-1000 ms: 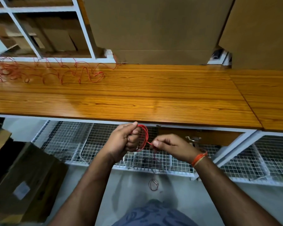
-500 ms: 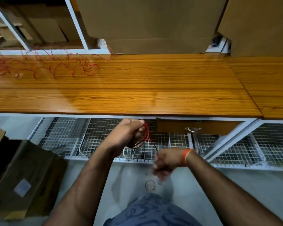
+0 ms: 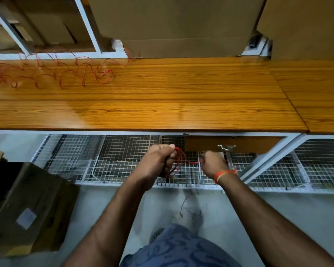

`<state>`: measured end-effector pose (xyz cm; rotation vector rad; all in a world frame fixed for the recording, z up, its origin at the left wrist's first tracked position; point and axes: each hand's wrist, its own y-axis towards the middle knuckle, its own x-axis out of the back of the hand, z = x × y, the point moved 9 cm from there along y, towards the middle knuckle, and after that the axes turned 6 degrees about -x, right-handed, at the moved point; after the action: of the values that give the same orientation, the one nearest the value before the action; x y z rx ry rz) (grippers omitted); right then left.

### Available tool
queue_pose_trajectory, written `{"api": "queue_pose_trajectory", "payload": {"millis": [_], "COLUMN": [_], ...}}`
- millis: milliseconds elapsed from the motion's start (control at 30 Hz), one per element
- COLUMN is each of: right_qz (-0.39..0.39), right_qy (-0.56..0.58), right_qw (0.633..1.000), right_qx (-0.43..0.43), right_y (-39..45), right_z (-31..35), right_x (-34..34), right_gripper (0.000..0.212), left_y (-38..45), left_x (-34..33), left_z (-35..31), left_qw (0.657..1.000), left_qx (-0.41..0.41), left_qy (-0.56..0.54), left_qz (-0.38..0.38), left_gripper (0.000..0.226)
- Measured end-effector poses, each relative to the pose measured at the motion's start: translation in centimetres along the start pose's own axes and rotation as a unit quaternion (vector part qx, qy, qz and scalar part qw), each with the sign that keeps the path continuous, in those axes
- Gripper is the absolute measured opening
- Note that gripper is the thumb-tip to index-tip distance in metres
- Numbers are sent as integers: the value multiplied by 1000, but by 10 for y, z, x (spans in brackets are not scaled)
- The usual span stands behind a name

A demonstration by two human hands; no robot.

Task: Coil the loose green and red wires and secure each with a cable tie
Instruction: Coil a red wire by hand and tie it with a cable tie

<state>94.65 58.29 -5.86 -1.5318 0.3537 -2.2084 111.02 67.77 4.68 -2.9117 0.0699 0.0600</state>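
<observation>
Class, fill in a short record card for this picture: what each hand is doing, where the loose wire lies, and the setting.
Left hand: grips a small coil of red wire
Right hand: pinches the strand leading from the coil
Loose red wire: tangled on the far left of the wooden tabletop
Below tabletop: wire-mesh shelf
Cable tie: none visible
Green wire: none visible

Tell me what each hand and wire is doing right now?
left hand: grips the coiled part of the red wire.
right hand: pinches the wire's free end, pulled out sideways.
loose red wire: sprawled uncoiled on the wooden table.
drawer: closed.
</observation>
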Motion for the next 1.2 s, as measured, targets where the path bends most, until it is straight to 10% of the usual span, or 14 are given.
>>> {"api": "queue_pose_trajectory", "payload": {"millis": [33, 100, 200, 300, 400, 633, 767, 1033, 1200], "right_qz": [-61, 119, 366, 170, -24, 100, 47, 28, -50], "right_qy": [112, 331, 185, -74, 41, 417, 511, 404, 282], "right_qw": [991, 931, 911, 982, 999, 883, 833, 891, 929], "right_qx": [37, 94, 40, -20, 13, 191, 206, 207, 235], "right_y": [0, -17, -49, -17, -6, -55, -61, -62, -78], "right_z": [10, 38, 25, -17, -6, 26, 30, 22, 23], "right_x": [7, -19, -57, -35, -4, 15, 41, 22, 27], "right_gripper": [20, 25, 28, 16, 12, 10, 11, 15, 19], "left_y": [1, 4, 5, 0, 2, 9, 5, 7, 9], "left_x": [-3, -1, 8, 0, -5, 11, 9, 33, 59], "left_z": [1, -4, -16, -8, 4, 9, 12, -7, -6], "left_qw": [1000, 999, 999, 1000, 996, 948, 912, 793, 844], "left_qx": [1, -9, -24, -15, 13, 13, 4, -83, -111], "left_qy": [-17, -39, -36, -9, -88, -318, -409, -604, -514], "left_qz": [-5, -14, -21, -2, -18, -33, -36, 4, -108], "left_gripper": [40, 41, 41, 41, 39, 34, 40, 37, 47]}}
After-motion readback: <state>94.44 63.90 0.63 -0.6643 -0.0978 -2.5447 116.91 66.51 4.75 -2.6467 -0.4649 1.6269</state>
